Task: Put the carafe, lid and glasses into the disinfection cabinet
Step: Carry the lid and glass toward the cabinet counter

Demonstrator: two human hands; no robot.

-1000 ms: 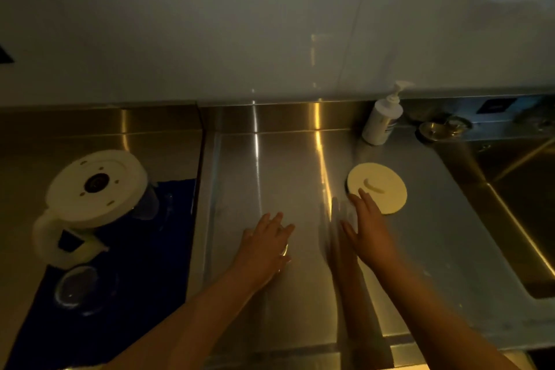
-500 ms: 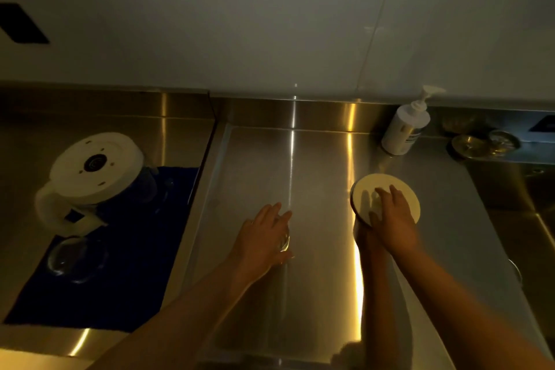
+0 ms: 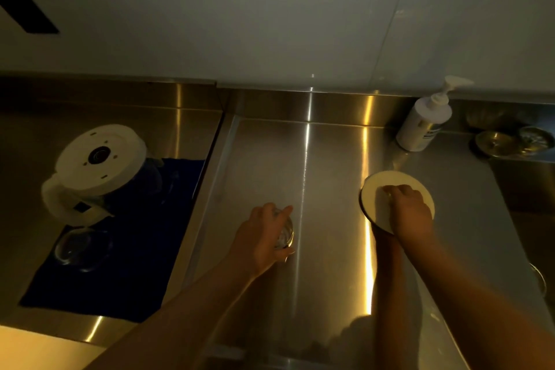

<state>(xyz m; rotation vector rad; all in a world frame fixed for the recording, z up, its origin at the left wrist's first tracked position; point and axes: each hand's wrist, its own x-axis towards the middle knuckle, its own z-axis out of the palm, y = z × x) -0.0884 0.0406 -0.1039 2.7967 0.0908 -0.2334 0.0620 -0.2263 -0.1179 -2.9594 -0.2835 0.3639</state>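
Steel counter, dim room; left hand grips glass, right hand seemingly pinches lid.

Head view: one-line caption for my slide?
Left hand grips a glass; right hand grips the lid on the steel counter.

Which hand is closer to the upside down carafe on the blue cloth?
Left. The left hand grips a glass on the steel counter, just right of the carafe. The right hand is farther right, on the lid.
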